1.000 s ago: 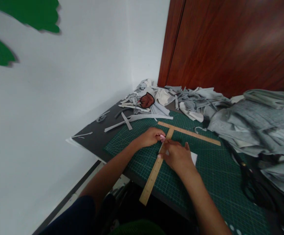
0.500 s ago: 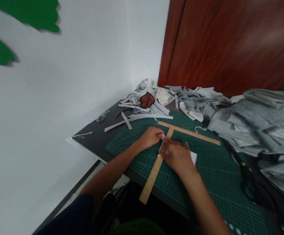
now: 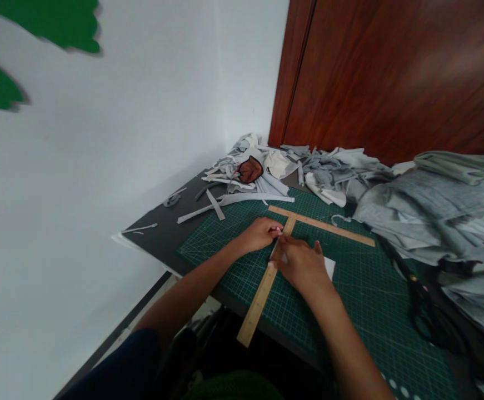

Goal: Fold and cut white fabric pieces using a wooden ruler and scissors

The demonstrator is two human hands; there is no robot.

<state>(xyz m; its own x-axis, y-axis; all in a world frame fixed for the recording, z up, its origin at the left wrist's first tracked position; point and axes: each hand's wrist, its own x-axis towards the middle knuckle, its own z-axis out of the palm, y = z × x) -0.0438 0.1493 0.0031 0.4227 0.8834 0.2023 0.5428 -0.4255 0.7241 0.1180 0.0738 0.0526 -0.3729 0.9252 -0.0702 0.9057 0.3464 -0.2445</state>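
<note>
A wooden T-square [image 3: 258, 303] lies across the green cutting mat [image 3: 208, 244], its long blade reaching past the table's front edge. My right hand [image 3: 306, 265] presses the blade down, thumb and fingers spread along it. Beneath the blade and that hand lies a white piece [image 3: 329, 268], mostly covered; I cannot tell whether it is cloth or paper. Beside the blade's left edge, my left hand [image 3: 260, 234] is closed in a pinch, its fingertips close to the right hand's. Something small and pinkish shows at those fingertips, too small to name.
Fabric scraps [image 3: 267, 172] and a brown dark-edged piece [image 3: 250, 169] are heaped at the back. Stacked grey cloth [image 3: 429, 205] fills the right side. Black-handled scissors [image 3: 427, 316] lie at the mat's right. A white wall [image 3: 141, 111] borders the table's left.
My left hand has shifted slightly right, and its fingertips are now closer to the blade and the right hand. The right hand and the T-square have stayed in place.
</note>
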